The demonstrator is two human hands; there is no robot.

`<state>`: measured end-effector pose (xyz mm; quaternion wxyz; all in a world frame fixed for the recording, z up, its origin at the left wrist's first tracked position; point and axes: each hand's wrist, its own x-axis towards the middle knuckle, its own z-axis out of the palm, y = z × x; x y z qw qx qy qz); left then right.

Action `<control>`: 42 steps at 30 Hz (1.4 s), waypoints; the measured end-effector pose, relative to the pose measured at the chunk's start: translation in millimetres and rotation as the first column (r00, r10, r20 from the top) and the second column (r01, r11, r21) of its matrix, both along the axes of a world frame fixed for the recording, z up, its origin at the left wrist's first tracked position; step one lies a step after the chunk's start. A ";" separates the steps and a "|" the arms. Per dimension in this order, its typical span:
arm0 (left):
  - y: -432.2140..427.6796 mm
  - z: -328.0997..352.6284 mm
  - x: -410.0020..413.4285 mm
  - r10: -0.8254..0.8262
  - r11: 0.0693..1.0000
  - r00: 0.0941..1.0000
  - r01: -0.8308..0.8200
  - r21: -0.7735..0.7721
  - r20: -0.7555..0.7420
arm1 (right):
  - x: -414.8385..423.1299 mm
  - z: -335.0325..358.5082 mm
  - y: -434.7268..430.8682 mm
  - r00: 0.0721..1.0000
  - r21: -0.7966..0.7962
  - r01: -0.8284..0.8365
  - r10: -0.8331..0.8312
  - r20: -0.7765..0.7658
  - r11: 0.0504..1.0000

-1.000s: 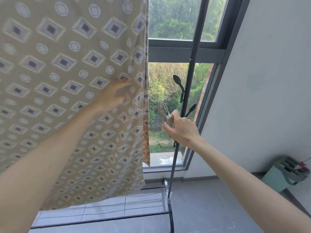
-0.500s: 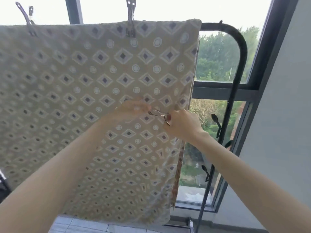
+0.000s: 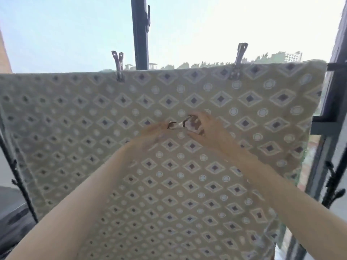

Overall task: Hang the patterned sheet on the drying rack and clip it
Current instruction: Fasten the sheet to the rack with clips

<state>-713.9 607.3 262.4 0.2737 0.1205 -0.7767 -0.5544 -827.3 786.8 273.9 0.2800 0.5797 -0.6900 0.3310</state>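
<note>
The patterned sheet [image 3: 187,184], beige with diamonds and circles, hangs over the rack's top bar and fills most of the view. Two metal clips pin its top edge: one at the left [image 3: 118,66], one at the right [image 3: 237,61]. In front of the sheet's middle my two hands meet around a third metal clip [image 3: 179,123]. My right hand [image 3: 208,132] grips the clip's right end. My left hand [image 3: 154,132] pinches its left end. Motion blur hides the fingers' exact lie.
A dark window post [image 3: 139,32] rises behind the sheet. The rack's black upright with hooks [image 3: 334,186] stands at the right beside the window frame [image 3: 336,94]. Another black upright [image 3: 18,177] runs down the left edge.
My view has tilted up from the sheet's lower right edge to its clipped top. My right hand brought the clip from beside the rack pole to my left hand at the sheet's middle.
</note>
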 end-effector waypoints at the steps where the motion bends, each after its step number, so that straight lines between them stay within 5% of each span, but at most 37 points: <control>1: -13.2 2.4 12.1 -0.036 0.999 0.999 0.035 0.010 0.026 | 12.2 6.2 -15.1 0.999 -0.035 -0.031 0.030 -0.019 0.999; 10: -111.8 23.2 89.2 -0.131 0.964 0.983 0.157 0.215 -0.131 | 107.5 50.6 -126.6 0.978 -0.310 -0.175 0.202 0.056 0.934; 15: -171.2 24.7 127.3 -0.057 0.986 0.983 0.083 0.145 -0.172 | 138.7 74.4 -176.2 0.903 -0.394 -0.231 0.347 0.253 0.889; 20: -229.5 30.2 173.6 0.079 0.993 0.969 -0.056 0.102 -0.233 | 166.9 87.3 -236.1 0.909 -0.393 -0.270 0.367 0.197 0.879; 29: -321.2 68.1 229.4 0.213 0.928 0.915 -0.299 -0.220 -0.343 | 219.6 129.7 -332.4 0.958 -0.326 -0.275 0.287 -0.010 0.905; 38: -396.7 67.0 261.4 0.273 0.802 0.910 -0.395 -0.448 -0.312 | 259.3 152.8 -385.3 0.987 -0.266 -0.160 0.145 -0.074 0.951; 42: -416.6 65.7 281.1 0.153 0.862 0.949 -0.265 -0.433 -0.276 | 286.6 155.4 -407.0 0.994 -0.211 -0.092 0.076 -0.084 0.973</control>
